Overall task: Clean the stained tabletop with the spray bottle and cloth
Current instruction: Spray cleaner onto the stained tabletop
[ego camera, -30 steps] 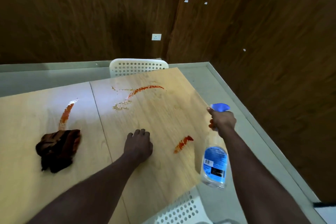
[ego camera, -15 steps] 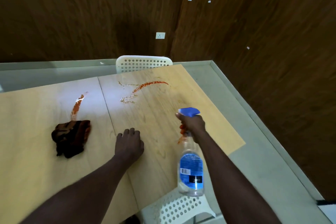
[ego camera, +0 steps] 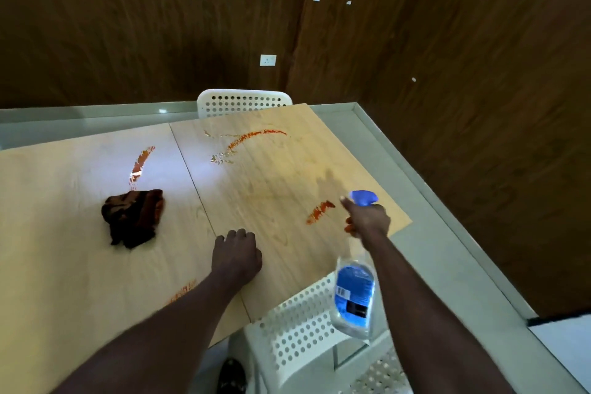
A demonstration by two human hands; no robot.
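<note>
My right hand (ego camera: 367, 219) grips the neck of a clear spray bottle (ego camera: 353, 294) with a blue label and blue nozzle, held in the air over the table's right part. Just left of the nozzle lies a short red stain (ego camera: 319, 211). My left hand (ego camera: 236, 254) rests on the light wooden tabletop (ego camera: 80, 265) with its fingers curled under, holding nothing. A crumpled dark brown cloth (ego camera: 134, 217) lies to its left. More red stains mark the wood: a long streak (ego camera: 252, 139) at the far side, one (ego camera: 140, 163) above the cloth, and a faint one (ego camera: 182, 293) by my left forearm.
A white perforated chair (ego camera: 243, 102) stands at the table's far edge, and another white perforated chair (ego camera: 303, 329) is below the near right corner. Dark wood-panelled walls close the room, with a socket (ego camera: 268, 60) on the back wall. Grey floor runs along the right.
My right hand has swung the bottle to the right, uncovering the short red stain. My left hand has stayed on the table. The view has shifted slightly.
</note>
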